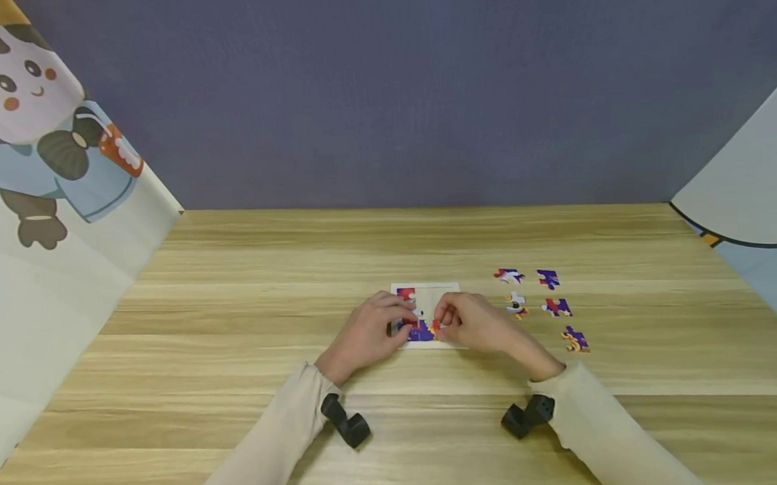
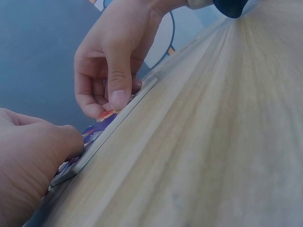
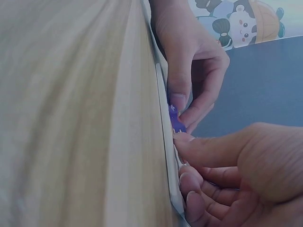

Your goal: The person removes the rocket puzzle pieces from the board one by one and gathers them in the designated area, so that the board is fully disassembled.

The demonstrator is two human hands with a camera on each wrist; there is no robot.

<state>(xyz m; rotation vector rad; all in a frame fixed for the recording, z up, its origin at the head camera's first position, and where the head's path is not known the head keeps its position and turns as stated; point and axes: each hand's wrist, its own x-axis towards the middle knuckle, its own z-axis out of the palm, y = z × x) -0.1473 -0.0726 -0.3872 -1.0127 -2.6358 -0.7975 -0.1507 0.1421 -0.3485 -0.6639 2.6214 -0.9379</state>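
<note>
Red-orange jigsaw piece [image 1: 437, 328], likely light, stiff card best taken by its edges, pinched by the right hand [image 1: 473, 322] towards the near right corner of the white tray [image 1: 428, 284], midway between the bench [image 1: 267, 275]'s side edges; left hand [image 1: 368, 330] touching laid pieces [image 1: 420, 333], grip impossible to tell.

Downward head view, close wrist views, shared puzzle [image 1: 421, 334]

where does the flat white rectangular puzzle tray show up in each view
Head: the flat white rectangular puzzle tray is just below and right of centre, partly covered by the bare left hand and bare right hand.
Left wrist: nearly edge-on, the tray slants left of centre.
Right wrist: nearly edge-on, the tray is a steep strip right of centre.
Shared landmark: purple printed cardlike puzzle pieces on the tray.
</note>
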